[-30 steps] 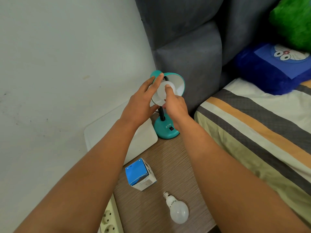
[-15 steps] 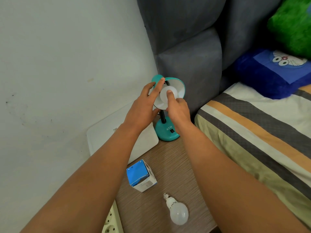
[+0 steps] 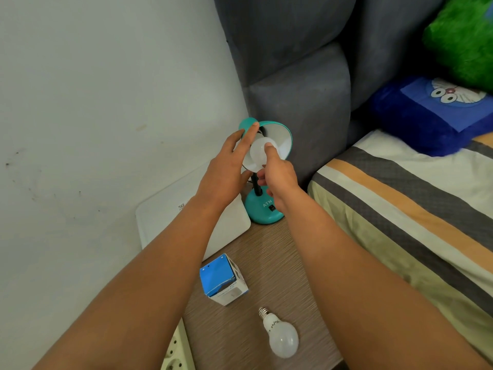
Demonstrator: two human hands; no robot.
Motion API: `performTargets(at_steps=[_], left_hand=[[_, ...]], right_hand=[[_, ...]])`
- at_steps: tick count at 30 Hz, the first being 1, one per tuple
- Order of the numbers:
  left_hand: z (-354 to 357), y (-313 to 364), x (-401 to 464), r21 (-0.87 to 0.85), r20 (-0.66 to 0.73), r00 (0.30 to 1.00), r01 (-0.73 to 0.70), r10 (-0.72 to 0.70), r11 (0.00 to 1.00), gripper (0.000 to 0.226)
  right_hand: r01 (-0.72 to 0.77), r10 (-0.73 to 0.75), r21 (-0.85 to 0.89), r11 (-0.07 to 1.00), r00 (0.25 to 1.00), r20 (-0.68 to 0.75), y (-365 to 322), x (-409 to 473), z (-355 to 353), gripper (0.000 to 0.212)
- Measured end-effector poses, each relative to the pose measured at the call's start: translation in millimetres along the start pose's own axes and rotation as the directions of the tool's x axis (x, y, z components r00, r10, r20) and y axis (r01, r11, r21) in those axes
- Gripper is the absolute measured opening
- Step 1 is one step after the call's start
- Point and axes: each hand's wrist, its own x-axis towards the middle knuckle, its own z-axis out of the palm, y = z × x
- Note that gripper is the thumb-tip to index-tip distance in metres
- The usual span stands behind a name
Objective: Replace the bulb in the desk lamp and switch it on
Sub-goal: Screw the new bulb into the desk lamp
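A teal desk lamp (image 3: 264, 209) stands at the back of the wooden bedside table (image 3: 256, 252), its shade (image 3: 282, 137) tilted toward me. A white bulb (image 3: 257, 153) sits inside the shade. My left hand (image 3: 226, 166) holds the shade's left rim, with straight fingers along its outside and the thumb below. My right hand (image 3: 277, 174) grips the bulb from below, one fingertip on its face. A second white bulb (image 3: 280, 336) lies loose on the table near the front edge. A blue and white bulb box (image 3: 222, 280) stands beside it.
A flat white device (image 3: 170, 217) lies against the wall left of the lamp. A white power strip (image 3: 176, 351) pokes up at the table's front left. The grey headboard (image 3: 298, 97) and a striped bed (image 3: 400, 204) with blue and green pillows border the right.
Both hands stay at the lamp shade. My right hand's finger has shifted slightly on the bulb's face. The camera has drifted a little.
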Motion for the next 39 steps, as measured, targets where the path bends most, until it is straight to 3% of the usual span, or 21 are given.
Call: performTargets(at_steps=[7,17,27,30,33,35,39], left_hand=[[1.9,-0.6,0.6,0.001,-0.004,1.0,0.0,0.0,1.0,0.087],[-1.7,1.3,-6.0,-0.01,0.01,1.0,0.021,-0.021,1.0,0.088],[-14.1,7.8,-18.7,-0.034,0.047,0.996,0.076,-0.074,0.997,0.098],[-21.2,10.1,-34.8,-0.045,0.057,0.991,0.127,-0.125,0.991,0.091],[-23.5,12.5,-60.3,-0.092,0.056,0.982,0.184,-0.179,0.979,0.071],[-20.0,11.1,-85.9,-0.101,0.092,0.97,0.236,-0.227,0.967,0.059],[-2.1,2.4,-143.6,-0.068,0.25,0.909,0.36,-0.334,0.93,0.06]], right_hand=[[-0.092,0.089,0.069,0.993,0.995,0.038,0.7,-1.6,0.3,0.055],[-0.103,0.103,0.118,0.988,0.995,0.003,4.7,-7.8,-0.8,0.053],[-0.033,0.034,0.034,0.999,0.999,-0.029,7.3,-27.3,-14.1,0.035],[-0.032,0.032,-0.02,0.999,0.999,-0.01,19.2,-41.2,-18.6,0.028],[0.0,0.0,-0.142,0.99,1.0,-0.003,45.0,-52.1,-22.6,0.022],[0.042,-0.019,-0.356,0.934,0.998,0.066,73.3,-63.7,-25.7,0.019],[0.129,0.158,-0.762,0.634,0.943,0.291,133.0,-88.8,-33.0,0.031]])
